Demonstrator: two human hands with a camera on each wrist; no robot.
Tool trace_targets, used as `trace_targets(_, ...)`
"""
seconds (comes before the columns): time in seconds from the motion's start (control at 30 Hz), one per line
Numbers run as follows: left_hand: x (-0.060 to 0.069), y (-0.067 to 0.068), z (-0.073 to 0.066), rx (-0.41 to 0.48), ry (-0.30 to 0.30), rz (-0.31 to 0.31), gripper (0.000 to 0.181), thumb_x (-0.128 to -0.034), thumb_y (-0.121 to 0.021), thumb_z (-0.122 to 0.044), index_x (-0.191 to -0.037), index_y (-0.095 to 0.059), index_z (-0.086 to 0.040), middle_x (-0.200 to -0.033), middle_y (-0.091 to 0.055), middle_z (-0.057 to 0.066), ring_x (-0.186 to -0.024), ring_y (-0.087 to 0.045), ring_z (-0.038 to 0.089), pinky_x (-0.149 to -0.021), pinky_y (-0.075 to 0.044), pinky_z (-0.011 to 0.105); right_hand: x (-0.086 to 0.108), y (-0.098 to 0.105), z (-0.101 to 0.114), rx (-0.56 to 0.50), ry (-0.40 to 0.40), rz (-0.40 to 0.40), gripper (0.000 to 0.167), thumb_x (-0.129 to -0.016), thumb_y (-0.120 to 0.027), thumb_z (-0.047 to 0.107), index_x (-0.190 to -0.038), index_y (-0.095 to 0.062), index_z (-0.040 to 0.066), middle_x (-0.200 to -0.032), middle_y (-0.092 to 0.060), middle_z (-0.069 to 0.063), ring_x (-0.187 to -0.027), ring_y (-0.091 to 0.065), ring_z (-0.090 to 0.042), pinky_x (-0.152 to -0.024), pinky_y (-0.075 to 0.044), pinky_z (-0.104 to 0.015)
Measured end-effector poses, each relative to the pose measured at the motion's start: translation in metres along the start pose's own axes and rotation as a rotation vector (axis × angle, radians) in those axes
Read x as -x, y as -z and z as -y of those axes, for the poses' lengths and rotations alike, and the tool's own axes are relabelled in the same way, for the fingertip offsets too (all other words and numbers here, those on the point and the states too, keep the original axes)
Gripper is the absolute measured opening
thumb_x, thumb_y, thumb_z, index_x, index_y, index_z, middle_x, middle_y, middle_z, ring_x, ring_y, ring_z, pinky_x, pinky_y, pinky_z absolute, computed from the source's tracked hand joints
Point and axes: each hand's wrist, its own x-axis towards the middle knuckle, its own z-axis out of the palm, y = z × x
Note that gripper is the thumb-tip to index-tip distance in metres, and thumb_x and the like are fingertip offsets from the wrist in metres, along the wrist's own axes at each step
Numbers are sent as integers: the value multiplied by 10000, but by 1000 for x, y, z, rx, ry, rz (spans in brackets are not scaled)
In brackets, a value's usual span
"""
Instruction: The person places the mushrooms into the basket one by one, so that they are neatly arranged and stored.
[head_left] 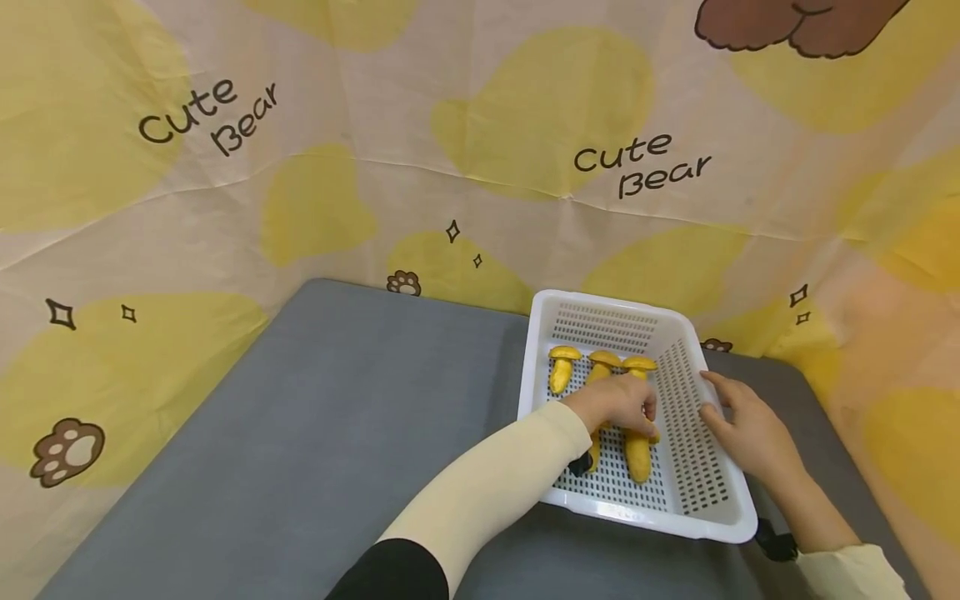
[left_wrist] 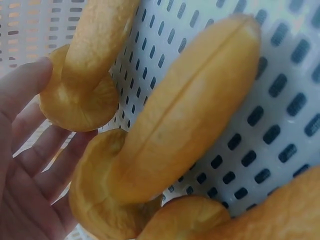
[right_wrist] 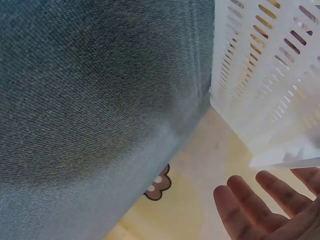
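Observation:
A white perforated basket (head_left: pixel 720 483) holds several yellow mushrooms, with three caps in a row towards its far end, the leftmost mushroom (head_left: pixel 561 371) fully in sight. My left hand (head_left: pixel 618 402) reaches into the basket, its fingers curled down at a front mushroom (head_left: pixel 638 457). In the left wrist view, the thumb and fingers of my left hand (left_wrist: pixel 35 165) are around the cap of one mushroom (left_wrist: pixel 100 45). Another mushroom (left_wrist: pixel 190 110) lies beside it. At the basket's right rim rests my right hand (head_left: pixel 753 433), fingers loosely extended along the outer wall (right_wrist: pixel 270 75).
The basket stands on a grey table (head_left: pixel 360 417), near its far right side. Behind the table hangs a pale cloth (head_left: pixel 510 133) with yellow patches and printed words. Dark straps (head_left: pixel 775 542) are at the wrists.

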Motion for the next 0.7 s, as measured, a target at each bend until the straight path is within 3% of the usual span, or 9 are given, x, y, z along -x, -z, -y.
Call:
trace_targets(0.37, -1, 6, 8, -33, -4, -24, 193, -855, -698, -446, -943, -663, -278, -945, -592, -153, -854, -533, 15, -745, -428, 160, -11, 5, 6, 44, 65, -82, 504, -943, -502, 238, -1395, -436, 27, -1327, -473, -298, -994, -551, -444, -673, -495, -571)
trace_targets(0.7, -5, 13, 2, -77, 2, -27, 205, -889, -676, -363, -1077, -673, -283, -1047, -615, -152, -890, -538, 9, -757, -441, 169, -11, 2, 4, 74, 32, -62, 498, -945, -513, 237, -1393, -440, 32, -1349, -459, -297, -1060, -527, -482, -735, -484, -607)
